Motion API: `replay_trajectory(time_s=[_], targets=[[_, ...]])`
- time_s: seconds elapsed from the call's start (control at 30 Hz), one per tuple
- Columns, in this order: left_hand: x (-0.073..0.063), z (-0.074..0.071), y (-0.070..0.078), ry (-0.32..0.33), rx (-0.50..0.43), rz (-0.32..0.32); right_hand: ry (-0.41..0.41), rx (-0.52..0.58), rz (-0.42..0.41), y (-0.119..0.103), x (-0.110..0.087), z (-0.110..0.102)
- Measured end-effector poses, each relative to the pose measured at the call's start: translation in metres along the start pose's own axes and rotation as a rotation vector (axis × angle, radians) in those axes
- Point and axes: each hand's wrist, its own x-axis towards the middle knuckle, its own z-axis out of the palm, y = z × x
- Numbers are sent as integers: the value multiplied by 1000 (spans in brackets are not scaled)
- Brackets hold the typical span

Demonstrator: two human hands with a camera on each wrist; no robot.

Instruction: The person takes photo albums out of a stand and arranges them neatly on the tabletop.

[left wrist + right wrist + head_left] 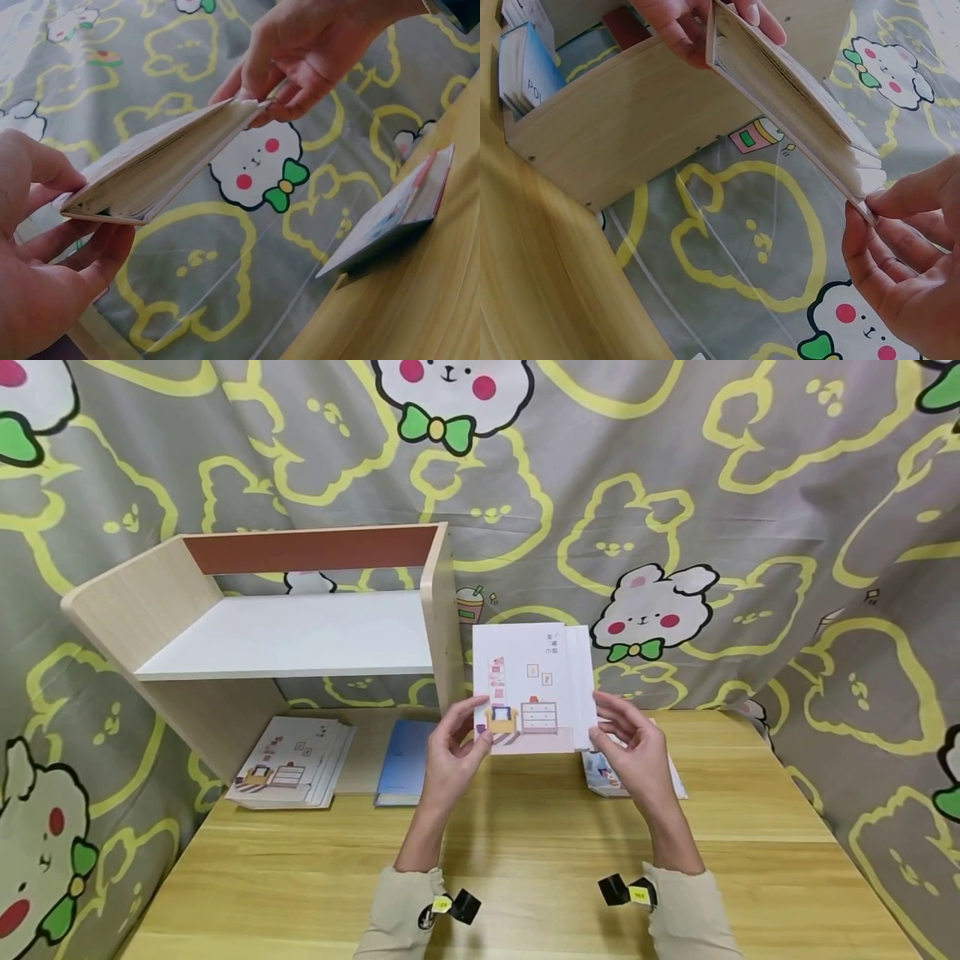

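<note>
The stack of illustrated notebooks (534,687) stands upright above the wooden table (525,852), just right of the wooden shelf (300,635); it looks light but loose and likely to fan, so gripping both lower edges suits it. The left hand (457,745) pinches its lower left corner and the right hand (628,741) its lower right edge, forearms raised.

staged home desk corner: cartoon bunny backdrop cloth (675,485), wooden desk (525,860), shelf (300,627).
</note>
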Motion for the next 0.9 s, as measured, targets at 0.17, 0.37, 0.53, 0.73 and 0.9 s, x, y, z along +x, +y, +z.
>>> replay_trajectory(time_s=[0.17, 0.37, 0.53, 0.73, 0.9], targets=[[0, 1, -2, -4, -6, -10, -4, 7, 6, 1, 0, -1], [0, 3, -2, 14, 4, -13, -14, 4, 7, 2, 1, -2], [-1, 4, -1, 35, -4, -14, -20, 7, 7, 2, 1, -3], [-1, 6, -1, 54, -3, -17, -33, 2, 10, 5, 2, -4], [-1, 8, -3, 66, 9, -28, -36, -7, 18, 7, 1, -4]])
